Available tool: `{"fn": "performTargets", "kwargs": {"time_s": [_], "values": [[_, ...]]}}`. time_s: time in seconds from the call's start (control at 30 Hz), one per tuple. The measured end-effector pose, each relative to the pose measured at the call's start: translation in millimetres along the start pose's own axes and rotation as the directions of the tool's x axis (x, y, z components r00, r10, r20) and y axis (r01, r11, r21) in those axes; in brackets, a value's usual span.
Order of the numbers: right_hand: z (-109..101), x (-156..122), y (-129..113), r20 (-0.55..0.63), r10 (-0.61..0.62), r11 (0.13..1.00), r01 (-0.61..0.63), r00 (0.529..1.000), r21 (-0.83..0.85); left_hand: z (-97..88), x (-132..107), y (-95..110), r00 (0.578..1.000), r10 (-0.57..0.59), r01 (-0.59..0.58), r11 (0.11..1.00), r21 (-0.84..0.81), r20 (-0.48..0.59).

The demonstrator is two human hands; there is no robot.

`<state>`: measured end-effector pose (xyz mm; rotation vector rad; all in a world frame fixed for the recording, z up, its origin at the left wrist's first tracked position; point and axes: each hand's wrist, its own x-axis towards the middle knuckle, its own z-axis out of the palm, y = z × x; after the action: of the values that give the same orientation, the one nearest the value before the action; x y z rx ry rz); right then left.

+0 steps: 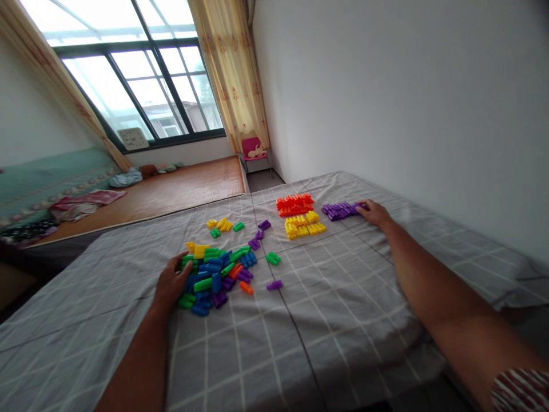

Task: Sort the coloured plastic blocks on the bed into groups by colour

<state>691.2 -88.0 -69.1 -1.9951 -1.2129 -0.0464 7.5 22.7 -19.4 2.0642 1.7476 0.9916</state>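
Observation:
A mixed pile of small plastic blocks point(214, 274) in blue, green, purple, orange and yellow lies on a grey checked bedsheet point(326, 320). My left hand point(171, 283) rests against the pile's left edge, fingers curled round blocks there. Farther right sit sorted groups: orange blocks point(295, 204), yellow blocks point(303, 225) and purple blocks point(339, 210). My right hand point(374, 212) reaches out to the right end of the purple group, its fingertips touching a purple block. A few loose blocks point(223, 225) lie between the pile and the sorted groups.
A white wall point(407, 103) runs along the bed's right side. Beyond the bed are a wooden platform point(171, 191) with cloths, a small pink chair point(254, 150), yellow curtains point(234, 68) and a large window point(137, 74).

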Motion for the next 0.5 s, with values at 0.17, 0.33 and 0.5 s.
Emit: {"fn": "performTargets", "kwargs": {"time_s": [0.17, 0.33, 0.5], "values": [[-2, -2, -2, -0.017, 0.022, 1.0, -0.022, 1.0, 0.019, 0.3, -3, 3, 1.0, 0.012, -0.012, 1.0, -0.018, 0.01], [-5, -11, -10, -0.247, -0.011, 1.0, 0.016, 0.969, 0.018, 4.1, -5, 2, 1.0, 0.014, -0.014, 0.999, -0.03, 0.021], [-6, -11, -51, -0.3, -0.138, 0.988, 0.112, 0.944, -0.104, 9.0, -9, 6, 1.0, 0.009, -0.008, 0.998, -0.058, 0.027]]}}
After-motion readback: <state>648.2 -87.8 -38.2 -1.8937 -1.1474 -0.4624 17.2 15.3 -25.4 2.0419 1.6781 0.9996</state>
